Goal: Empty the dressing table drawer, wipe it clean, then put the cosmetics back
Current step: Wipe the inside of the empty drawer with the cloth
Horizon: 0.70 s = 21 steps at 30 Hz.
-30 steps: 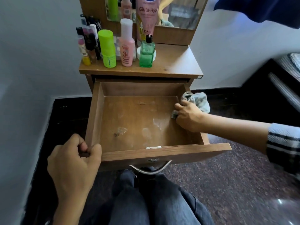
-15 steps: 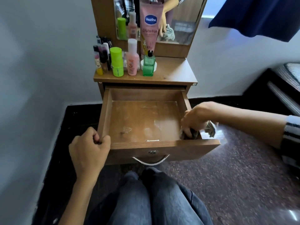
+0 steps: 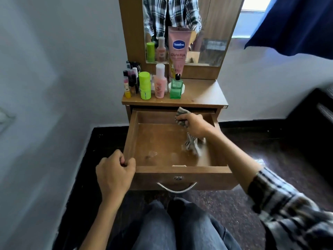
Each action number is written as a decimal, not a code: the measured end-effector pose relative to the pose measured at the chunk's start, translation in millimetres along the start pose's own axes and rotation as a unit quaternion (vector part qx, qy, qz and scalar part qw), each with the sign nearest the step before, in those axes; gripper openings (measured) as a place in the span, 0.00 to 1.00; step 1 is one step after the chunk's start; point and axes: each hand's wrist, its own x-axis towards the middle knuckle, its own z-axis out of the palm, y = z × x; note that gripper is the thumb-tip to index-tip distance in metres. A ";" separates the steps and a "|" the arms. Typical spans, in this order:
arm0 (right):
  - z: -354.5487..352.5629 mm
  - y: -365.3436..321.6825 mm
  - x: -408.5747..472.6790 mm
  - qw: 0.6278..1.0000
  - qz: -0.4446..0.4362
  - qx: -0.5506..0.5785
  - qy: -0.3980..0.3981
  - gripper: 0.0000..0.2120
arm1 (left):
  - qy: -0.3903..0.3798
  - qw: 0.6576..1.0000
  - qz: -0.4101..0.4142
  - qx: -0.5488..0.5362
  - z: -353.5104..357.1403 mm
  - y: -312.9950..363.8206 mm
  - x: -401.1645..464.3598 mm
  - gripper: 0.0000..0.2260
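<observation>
- Dark floor [image 3: 225,210] under the open drawer [image 3: 182,171].
- My left hand [image 3: 114,175] grips its front-left corner.
- My right hand [image 3: 195,124] clutches a cloth [image 3: 193,143], its hanging end blurred.

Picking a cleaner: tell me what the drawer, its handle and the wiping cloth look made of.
Drawer: brown wood-look board, probably laminate, matte, with pale smudges on its floor.
Handle: curved bar with a bright shine, likely polished metal.
Cloth: soft striped fabric, crumpled and hanging from the right hand.
</observation>
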 end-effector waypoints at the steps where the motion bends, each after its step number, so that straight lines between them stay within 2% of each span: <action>1: 7.4 -7.0 3.9 1.000 -0.003 0.005 -0.001 0.23 | 0.000 1.000 0.001 0.001 0.7 -0.7 0.1 0.15; 5: 35.9 -30.8 24.1 0.999 -0.009 -0.007 -0.050 0.28 | 0.010 1.000 0.027 0.000 1.9 -3.9 0.8 0.14; 9: 62.2 -51.7 49.2 0.995 0.007 0.040 -0.086 0.30 | 0.009 0.999 0.043 0.002 1.8 -2.6 1.0 0.14; 14: 90.6 -81.2 72.5 0.991 -0.006 0.106 -0.086 0.22 | 0.003 0.999 0.035 0.013 3.2 -3.8 1.9 0.16; 18: 100.7 -79.9 81.7 0.998 -0.021 0.044 -0.046 0.21 | 0.007 0.999 0.040 0.006 3.7 -5.1 1.4 0.17; 21: 110.8 -78.0 84.2 0.998 -0.026 -0.057 -0.006 0.20 | 0.012 0.999 0.046 0.001 3.6 -3.2 0.1 0.12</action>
